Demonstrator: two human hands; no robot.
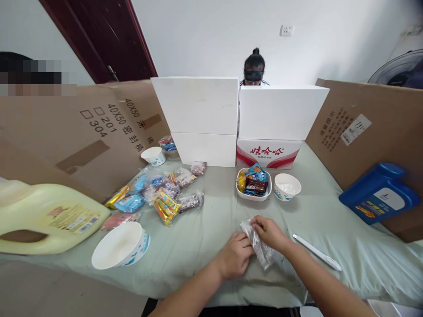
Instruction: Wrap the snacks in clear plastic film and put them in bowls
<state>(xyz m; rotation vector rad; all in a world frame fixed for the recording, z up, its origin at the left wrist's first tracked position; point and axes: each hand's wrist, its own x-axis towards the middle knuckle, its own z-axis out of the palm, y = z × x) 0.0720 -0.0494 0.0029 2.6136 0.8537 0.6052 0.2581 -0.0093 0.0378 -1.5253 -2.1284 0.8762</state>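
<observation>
My left hand [235,255] and my right hand [271,233] both grip a small clear plastic bag [259,246] just above the pale green cloth [205,233], near the front edge. Beyond the hands stands a white square dish [254,196] holding several wrapped snacks [254,181]. To its right sits a small white paper cup [287,186]. A heap of bagged and wrapped snacks [161,193] lies to the left of the hands.
A white pen-like tool [316,252] lies right of my right hand. White paper bowls stand at front left [120,246] and back left [153,155]. A yellow jug [49,218] lies far left, a blue jug [380,193] far right. Cardboard walls and white boxes [238,119] ring the cloth; another person [254,70] sits behind them.
</observation>
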